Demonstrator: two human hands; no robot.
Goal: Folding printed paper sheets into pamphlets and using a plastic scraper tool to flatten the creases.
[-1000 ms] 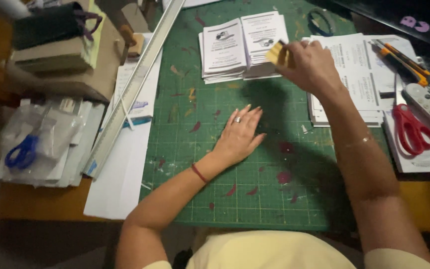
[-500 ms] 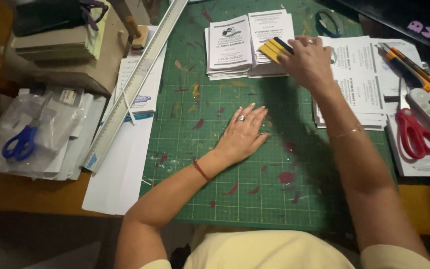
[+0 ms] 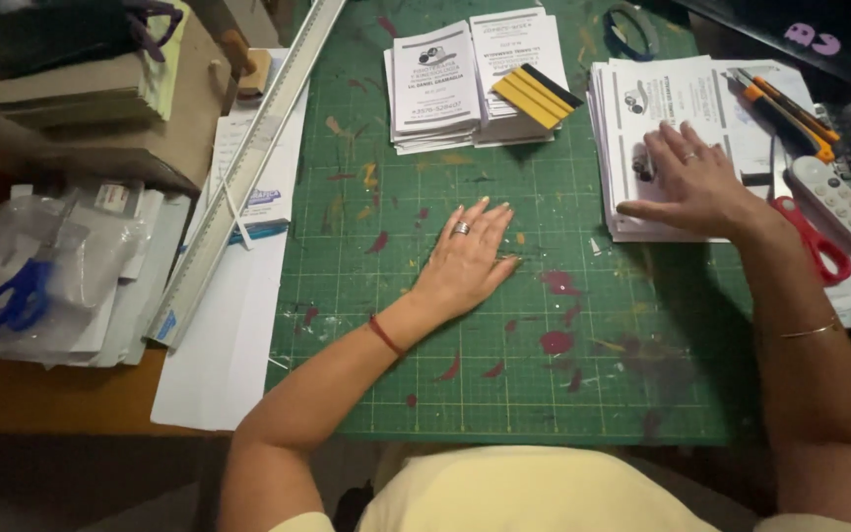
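Observation:
My left hand [image 3: 468, 258] lies flat, fingers together, on the green cutting mat [image 3: 504, 394], holding nothing. My right hand [image 3: 691, 182] rests with fingers spread on a stack of white printed sheets [image 3: 642, 89] at the mat's right side, thumb at the stack's near edge. A yellow-and-black squeegee [image 3: 536, 96] lies on top of two piles of small printed booklets [image 3: 435, 84] at the far end of the mat, apart from both hands.
Red-handled scissors [image 3: 815, 241], an orange utility knife [image 3: 785, 108] and a white remote [image 3: 836, 200] lie to the right. A long metal ruler [image 3: 248, 167] runs diagonally along the mat's left edge. Blue scissors in a plastic bag [image 3: 22, 296] and cardboard boxes [image 3: 81, 99] sit left.
My right hand let go of the yellow squeegee on the booklet piles and moved right onto the stack of sheets. My left hand stayed flat on the mat.

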